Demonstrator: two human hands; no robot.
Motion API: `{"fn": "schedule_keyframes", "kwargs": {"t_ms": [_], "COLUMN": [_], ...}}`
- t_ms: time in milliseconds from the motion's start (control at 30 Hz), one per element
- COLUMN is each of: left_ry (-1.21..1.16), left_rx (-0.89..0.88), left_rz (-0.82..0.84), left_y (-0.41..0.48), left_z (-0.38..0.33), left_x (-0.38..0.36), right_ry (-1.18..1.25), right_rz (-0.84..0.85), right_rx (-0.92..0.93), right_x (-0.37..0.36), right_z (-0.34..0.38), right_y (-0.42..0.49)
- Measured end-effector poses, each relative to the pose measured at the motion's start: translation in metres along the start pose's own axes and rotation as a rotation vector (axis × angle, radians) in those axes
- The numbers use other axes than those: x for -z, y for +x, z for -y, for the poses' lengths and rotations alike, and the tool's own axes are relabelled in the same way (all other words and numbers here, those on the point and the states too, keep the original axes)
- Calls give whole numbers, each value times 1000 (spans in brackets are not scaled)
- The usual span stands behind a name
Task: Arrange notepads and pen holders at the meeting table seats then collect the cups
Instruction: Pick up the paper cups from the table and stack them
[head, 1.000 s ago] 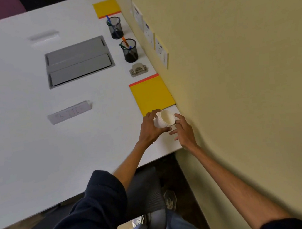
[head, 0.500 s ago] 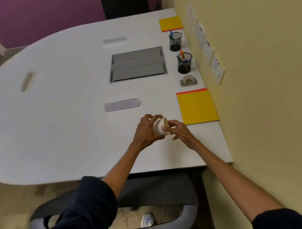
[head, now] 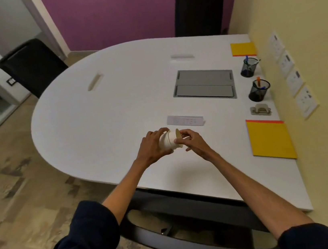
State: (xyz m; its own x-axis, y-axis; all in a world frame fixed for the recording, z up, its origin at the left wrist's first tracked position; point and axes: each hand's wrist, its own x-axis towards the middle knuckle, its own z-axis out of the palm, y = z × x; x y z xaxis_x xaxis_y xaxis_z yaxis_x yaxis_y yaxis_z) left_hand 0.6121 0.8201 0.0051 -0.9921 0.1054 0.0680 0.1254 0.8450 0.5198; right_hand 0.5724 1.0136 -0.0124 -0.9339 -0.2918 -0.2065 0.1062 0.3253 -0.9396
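Above the near table edge, your left hand (head: 153,147) wraps the white paper cups (head: 168,141) tipped sideways; your right hand (head: 190,141) pinches their rim. They look light and crushable, so grip the walls gently.

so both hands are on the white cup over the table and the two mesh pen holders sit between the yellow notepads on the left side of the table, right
Not quite. In the head view the two mesh pen holders stand along the right side of the table, by the wall, not the left. The rest holds: they sit between the two yellow notepads, and the left hand and right hand both hold the white cup over the table.
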Motion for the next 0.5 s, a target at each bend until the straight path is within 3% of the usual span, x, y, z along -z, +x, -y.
{"fn": "schedule_keyframes", "kwargs": {"t_ms": [500], "left_ry": [-122], "left_rx": [92], "left_rz": [-197], "left_y": [-84], "left_z": [172], "left_x": [128], "right_ry": [38], "right_rz": [-42], "right_rx": [286], "right_x": [-218], "right_z": [96], "right_y": [22]}}
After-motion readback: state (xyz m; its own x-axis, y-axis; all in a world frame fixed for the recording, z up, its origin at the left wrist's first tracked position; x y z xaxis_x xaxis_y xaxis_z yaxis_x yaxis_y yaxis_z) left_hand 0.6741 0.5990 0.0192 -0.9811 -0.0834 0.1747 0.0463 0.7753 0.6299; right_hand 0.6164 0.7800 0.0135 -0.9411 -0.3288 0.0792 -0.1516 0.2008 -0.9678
